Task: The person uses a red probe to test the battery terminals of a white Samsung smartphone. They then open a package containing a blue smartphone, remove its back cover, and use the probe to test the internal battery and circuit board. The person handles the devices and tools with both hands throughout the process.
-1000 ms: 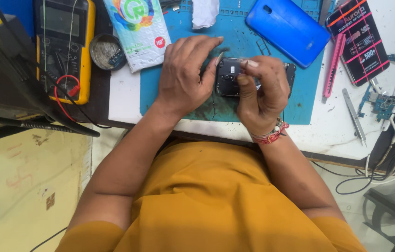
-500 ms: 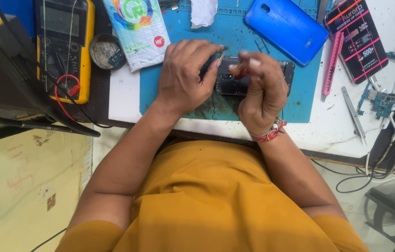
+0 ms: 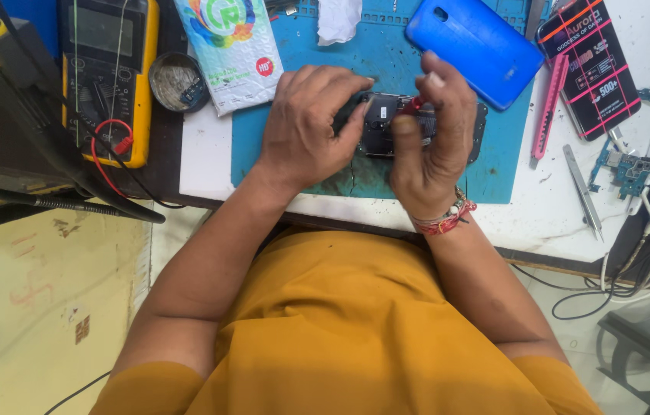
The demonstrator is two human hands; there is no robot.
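the opened phone [image 3: 386, 127] lies face down on the teal repair mat [image 3: 279, 131], its innards bare; its blue back cover [image 3: 472, 48] is already off and lies just beyond. the left hand [image 3: 305, 127] presses fingers down on the phone's left end, steadying it. the right hand [image 3: 428, 134] pinches a small red-tipped tool [image 3: 415, 104] over the board. a pink knife [image 3: 549, 107] and tweezers [image 3: 582, 192] lie to the right. reassembly looks not yet started.

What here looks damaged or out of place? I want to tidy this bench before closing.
The blue mat looks cracked and worn at its near edge, just below the left hand. A bare circuit board lies loose on the table's right side beside tweezers.
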